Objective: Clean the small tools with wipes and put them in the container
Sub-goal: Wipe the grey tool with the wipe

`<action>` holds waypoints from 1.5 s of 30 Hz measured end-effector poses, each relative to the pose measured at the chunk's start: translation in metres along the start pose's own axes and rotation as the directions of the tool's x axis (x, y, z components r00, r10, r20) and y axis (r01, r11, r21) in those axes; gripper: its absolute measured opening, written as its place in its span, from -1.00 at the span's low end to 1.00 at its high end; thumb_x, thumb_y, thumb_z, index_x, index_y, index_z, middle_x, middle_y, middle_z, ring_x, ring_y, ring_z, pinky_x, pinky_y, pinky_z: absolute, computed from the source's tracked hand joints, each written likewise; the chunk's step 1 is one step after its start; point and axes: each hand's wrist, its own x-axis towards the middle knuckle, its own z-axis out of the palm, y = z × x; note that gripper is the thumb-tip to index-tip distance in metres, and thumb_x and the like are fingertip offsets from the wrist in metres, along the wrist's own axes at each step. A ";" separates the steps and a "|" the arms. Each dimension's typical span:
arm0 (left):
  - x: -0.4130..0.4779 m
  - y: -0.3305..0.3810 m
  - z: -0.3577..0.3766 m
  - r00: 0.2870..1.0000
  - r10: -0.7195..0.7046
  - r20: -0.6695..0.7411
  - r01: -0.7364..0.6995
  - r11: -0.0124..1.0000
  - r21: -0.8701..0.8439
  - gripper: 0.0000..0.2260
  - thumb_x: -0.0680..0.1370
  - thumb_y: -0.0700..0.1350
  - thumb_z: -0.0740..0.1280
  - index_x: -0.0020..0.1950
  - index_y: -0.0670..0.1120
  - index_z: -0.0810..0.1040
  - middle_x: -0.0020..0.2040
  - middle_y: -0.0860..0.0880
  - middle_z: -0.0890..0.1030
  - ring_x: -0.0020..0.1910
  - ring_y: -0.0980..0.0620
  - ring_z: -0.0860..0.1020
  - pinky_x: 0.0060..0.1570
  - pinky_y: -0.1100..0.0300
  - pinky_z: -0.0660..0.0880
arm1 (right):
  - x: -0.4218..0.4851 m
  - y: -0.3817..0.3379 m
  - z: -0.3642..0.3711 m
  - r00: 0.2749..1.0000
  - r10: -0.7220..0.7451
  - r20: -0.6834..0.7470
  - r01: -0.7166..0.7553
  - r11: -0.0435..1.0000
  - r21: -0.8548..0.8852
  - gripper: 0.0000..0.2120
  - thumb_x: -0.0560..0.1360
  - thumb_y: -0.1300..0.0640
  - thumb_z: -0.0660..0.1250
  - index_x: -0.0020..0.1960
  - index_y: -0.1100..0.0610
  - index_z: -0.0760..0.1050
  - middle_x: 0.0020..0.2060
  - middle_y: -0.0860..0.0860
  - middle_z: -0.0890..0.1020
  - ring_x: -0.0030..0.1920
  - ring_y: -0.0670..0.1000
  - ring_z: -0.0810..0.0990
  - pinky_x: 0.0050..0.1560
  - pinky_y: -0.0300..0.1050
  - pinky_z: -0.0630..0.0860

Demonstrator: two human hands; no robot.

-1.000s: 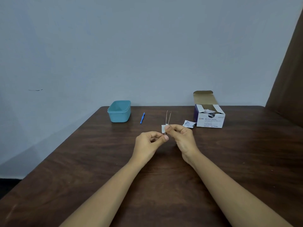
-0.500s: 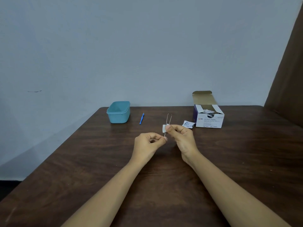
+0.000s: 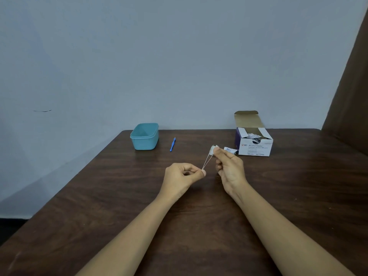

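Note:
My left hand (image 3: 182,177) pinches the lower end of thin metal tweezers (image 3: 206,161), which slant up to the right. My right hand (image 3: 229,166) pinches a small white wipe (image 3: 212,150) folded round the tweezers' upper tips. A teal container (image 3: 145,136) stands open at the back left of the dark wooden table (image 3: 99,196). A small blue tool (image 3: 172,144) lies just to its right.
An open white box of alcohol swabs (image 3: 253,143) stands at the back right, with a torn swab packet (image 3: 230,150) lying in front of it. A grey wall rises behind the table, and a brown curtain hangs at the far right.
My right hand has slid the wipe up the tweezers to their tips. The tweezers have tilted from upright to slanting right, and my left hand moved slightly left.

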 end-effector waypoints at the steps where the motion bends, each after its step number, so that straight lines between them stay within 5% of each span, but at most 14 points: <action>1: 0.000 0.000 0.000 1.000 -0.003 0.001 0.003 1.000 -0.005 -0.92 0.42 0.00 0.51 -0.21 0.02 0.72 -0.27 0.08 0.69 -0.21 0.16 0.62 -0.23 0.44 0.44 | 0.000 0.000 0.000 1.000 0.002 0.000 -0.002 1.000 0.006 -0.96 0.45 0.17 0.44 -0.15 0.14 0.61 -0.42 -0.12 0.59 -0.41 -0.16 0.33 -0.38 -0.30 0.24; 10: -0.001 0.002 -0.001 1.000 0.000 0.012 0.000 1.000 0.007 -0.91 0.42 0.00 0.51 -0.18 0.01 0.73 -0.26 0.07 0.70 -0.20 0.15 0.63 -0.15 0.30 0.50 | 0.004 0.000 -0.002 0.999 0.026 -0.037 -0.024 0.999 0.045 -0.95 0.44 0.16 0.46 -0.19 0.10 0.62 -0.38 -0.06 0.53 -0.43 -0.16 0.34 -0.37 -0.27 0.24; 24: -0.002 0.006 -0.008 0.998 -0.029 -0.061 0.032 0.999 0.043 -0.95 0.42 0.00 0.50 -0.21 0.05 0.71 -0.29 0.12 0.68 -0.24 0.27 0.60 -0.24 0.49 0.44 | 0.011 -0.004 -0.007 0.988 0.103 -0.118 -0.066 0.958 0.280 -0.97 0.47 0.21 0.42 -0.09 0.13 0.59 -0.28 -0.02 0.56 -0.40 -0.15 0.36 -0.38 -0.32 0.30; 31: 0.010 0.010 -0.040 0.959 0.028 -0.281 0.022 0.984 0.176 -0.91 0.45 0.01 0.45 -0.21 0.03 0.71 -0.32 0.15 0.66 -0.25 0.29 0.59 -0.24 0.49 0.43 | 0.003 0.002 -0.004 0.999 -0.019 -0.051 0.015 0.997 -0.077 -0.95 0.47 0.15 0.44 -0.10 0.12 0.64 -0.41 -0.06 0.37 -0.41 -0.13 0.27 -0.38 -0.29 0.25; 35: 0.023 0.007 -0.068 0.907 0.027 -0.421 0.071 0.974 0.216 -0.89 0.43 0.01 0.44 -0.23 0.00 0.70 -0.34 0.15 0.65 -0.25 0.26 0.60 -0.15 0.35 0.49 | 0.000 0.005 0.006 0.994 -0.105 0.012 0.105 0.964 -0.245 -0.90 0.48 0.21 0.41 -0.06 0.24 0.62 -0.56 -0.22 0.50 -0.49 -0.24 0.45 -0.38 -0.46 0.35; 45: 0.084 0.002 -0.136 0.844 0.005 -0.536 0.263 0.868 0.421 -0.87 0.46 -0.13 0.38 -0.21 -0.17 0.67 -0.24 -0.08 0.65 -0.26 -0.08 0.57 -0.28 0.15 0.46 | 0.037 0.016 0.057 0.997 -0.079 0.025 0.083 0.952 -0.295 -0.95 0.46 0.16 0.45 -0.18 0.11 0.64 -0.30 -0.12 0.62 -0.31 -0.19 0.47 -0.13 -0.31 0.40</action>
